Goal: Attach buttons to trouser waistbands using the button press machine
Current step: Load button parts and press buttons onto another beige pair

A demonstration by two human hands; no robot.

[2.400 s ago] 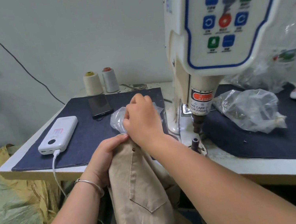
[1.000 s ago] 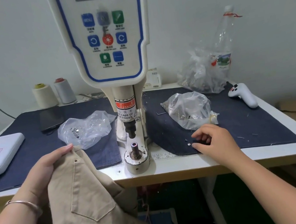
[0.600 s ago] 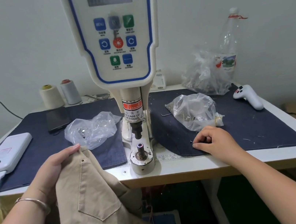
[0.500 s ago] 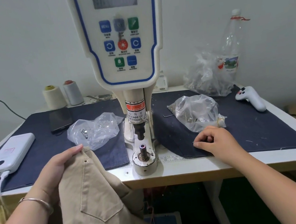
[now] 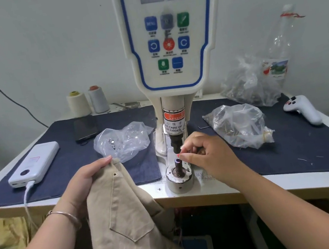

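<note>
The left hand [image 5: 86, 176] is closed on the top edge of the beige trousers [image 5: 122, 222], holding the waistband up at the near edge of the table [image 5: 212, 192] so it is ready to slide under the press [image 5: 178, 141]. Most of the cloth hangs below the table, which keeps the work area free. The right hand [image 5: 203, 150] has thumb and forefinger pinched together right at the small post [image 5: 177, 162] under the plunger, probably seating a button part there, though the piece is too small to make out. Bags of loose parts [image 5: 123, 141] lie to the left and right of the press, within easy reach of either hand.
</note>
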